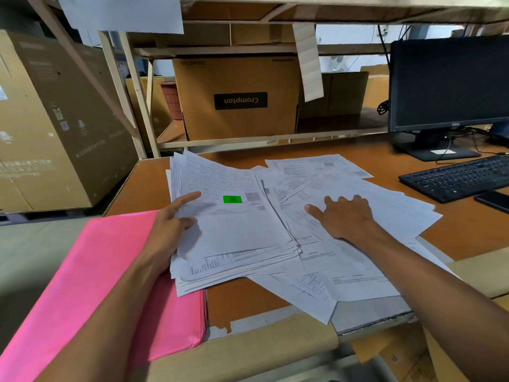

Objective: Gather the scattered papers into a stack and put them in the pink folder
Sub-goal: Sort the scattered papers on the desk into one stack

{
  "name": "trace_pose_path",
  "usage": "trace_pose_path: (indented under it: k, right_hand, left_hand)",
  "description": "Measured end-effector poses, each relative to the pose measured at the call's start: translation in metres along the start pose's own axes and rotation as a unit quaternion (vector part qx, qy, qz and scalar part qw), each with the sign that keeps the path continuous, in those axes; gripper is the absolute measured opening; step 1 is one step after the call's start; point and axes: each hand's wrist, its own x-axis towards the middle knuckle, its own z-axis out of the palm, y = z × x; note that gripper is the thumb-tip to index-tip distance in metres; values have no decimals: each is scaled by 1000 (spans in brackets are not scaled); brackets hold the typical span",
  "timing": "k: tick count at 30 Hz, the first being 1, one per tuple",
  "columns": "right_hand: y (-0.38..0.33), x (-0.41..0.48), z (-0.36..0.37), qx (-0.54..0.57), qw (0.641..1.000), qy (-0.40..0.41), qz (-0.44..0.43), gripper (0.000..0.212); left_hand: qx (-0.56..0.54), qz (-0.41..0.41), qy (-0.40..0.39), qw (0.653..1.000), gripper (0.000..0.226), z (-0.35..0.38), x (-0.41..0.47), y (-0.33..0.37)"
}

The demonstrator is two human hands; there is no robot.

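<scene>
Left grip (168,230): forearm came in from lower left across the pink folder (104,271). Index finger lay straight on top of the paper stack (237,230) and thumb on its left edge, pinching it; other fingers hidden.
Right grip (344,216): palm down, fingers spread, pressing flat on the loose sheets (385,205).
Paper stack: on the surface (275,296), between both grips, near-left corner overlapping the folder.
Loose sheets: fanned out right of the stack, under the right grip.
Pink folder: closed, flat at the surface's near-left edge.
</scene>
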Motion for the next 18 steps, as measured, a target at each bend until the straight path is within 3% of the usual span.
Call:
trace_pose_path:
  k: [2,4,5,7,9,11,15,18]
  right_hand:
    - [9,1,-10,17,1000,13,-4,84]
    - [29,9,-11,65,995,5,-77,64]
    - [41,12,-9,86,987,-26,-133,55]
    - [64,16,-2,149,957,-117,-219,61]
    - [75,19,1,162,946,-159,-232,59]
    - [70,20,0,108,964,-138,-198,57]
    - [40,21,-5,-26,998,-55,-5,84]
    - [39,31,-15,10,996,-75,39,89]
  left_hand:
    - [6,2,-1,1000,62,0,0,-1]
    - [9,4,3,1000,61,1,0,1]
    - [10,3,3,1000,61,0,-1,1]
    - [5,0,-1,1000,60,0,-1,1]
    - [-3,-4,0,1000,59,1,-2,3]
    - [-6,-4,6,1000,58,3,-3,5]
    - [5,4,9,1000,57,5,-8,10]
    - [12,9,10,1000,57,6,-8,9]
